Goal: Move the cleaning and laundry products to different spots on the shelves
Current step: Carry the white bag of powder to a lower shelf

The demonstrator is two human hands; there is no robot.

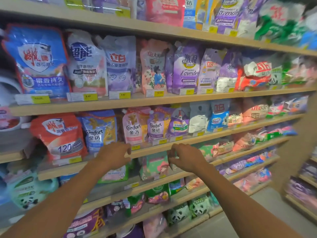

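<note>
Head view: both bare arms reach up to the tan wooden shelf lip that carries the row of Comfort refills. The left hand hangs with its fingers loosely bent. Its tips are at the lip, just below the pink plastic Comfort pouch, and it holds nothing. The right hand has its fingers curled downward at the upper right corner of the green plastic pouch with a pink picture. That pouch stands upright on the row underneath, its top tucked close beneath the lip. Blur hides whether the fingertips pinch the corner or only touch it, so I cannot tell.

The step in hand looks like drawing this green pouch out so it can go elsewhere. To do it well, the right hand should take the top seam firmly, thumb in front and fingers behind. The left hand should drop from the lip to the other top corner or under the base, because a soft filled pouch will likely sag from one corner. Tip the top forward first so it clears the lip overhead. Then pull straight out, keeping clear of the pale green pouch with a pink label beside it and the yellow price tag on the lip.
</note>
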